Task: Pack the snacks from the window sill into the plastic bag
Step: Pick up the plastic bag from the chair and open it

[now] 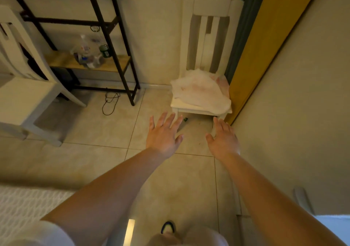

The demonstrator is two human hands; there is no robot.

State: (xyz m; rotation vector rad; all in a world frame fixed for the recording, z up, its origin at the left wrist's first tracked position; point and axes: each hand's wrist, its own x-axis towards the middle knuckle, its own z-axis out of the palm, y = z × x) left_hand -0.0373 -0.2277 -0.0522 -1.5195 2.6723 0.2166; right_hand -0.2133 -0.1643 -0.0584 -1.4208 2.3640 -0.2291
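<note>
Above the tiled floor (106, 130) your left hand (162, 136) and right hand (223, 139) reached forward, fingers spread, holding nothing. Just beyond them, the crumpled white plastic bag (200, 90) lay on the white wooden chair (208, 37), slightly nearer your right hand.

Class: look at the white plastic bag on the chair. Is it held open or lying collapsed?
Collapsed. The bag lies crumpled on the chair seat, no mouth showing. Both hands, left and right, are open and short of it.
</note>
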